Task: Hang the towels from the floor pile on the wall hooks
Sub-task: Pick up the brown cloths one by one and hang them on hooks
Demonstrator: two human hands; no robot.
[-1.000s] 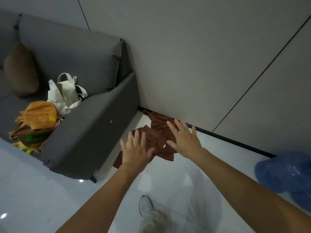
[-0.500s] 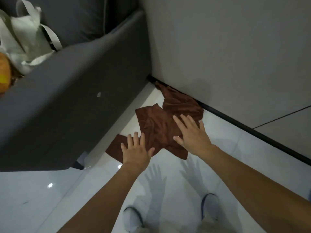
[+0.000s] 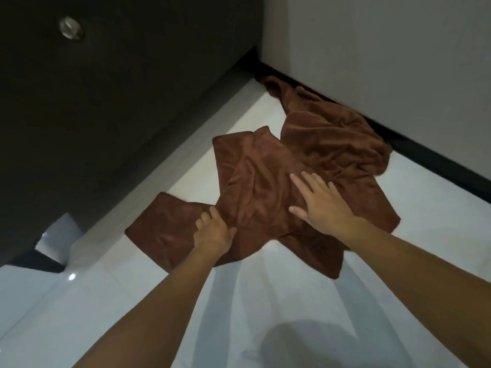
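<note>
— What lies closest?

— Two bare forearms reaching forward over the pale glossy floor, with soft shadows under them.

— And the left hand?

— Its fingers are curled down into the cloth and grip a fold at the near left of the brown towels, where one flat corner sticks out toward the sofa.

— The right hand?

— It is spread, the fingers straight and apart, palm down on the middle of the pile. It holds nothing.

— Where exactly are the towels?

— They lie on the floor in a loose overlapping heap. The near ones lie fairly flat and the far one is crumpled. The far end touches the black baseboard at the foot of the grey wall.

— What is to the left?

— The dark side of a sofa, just beside the pile. It has a shiny leg low down and a small round metal stud high up.
</note>
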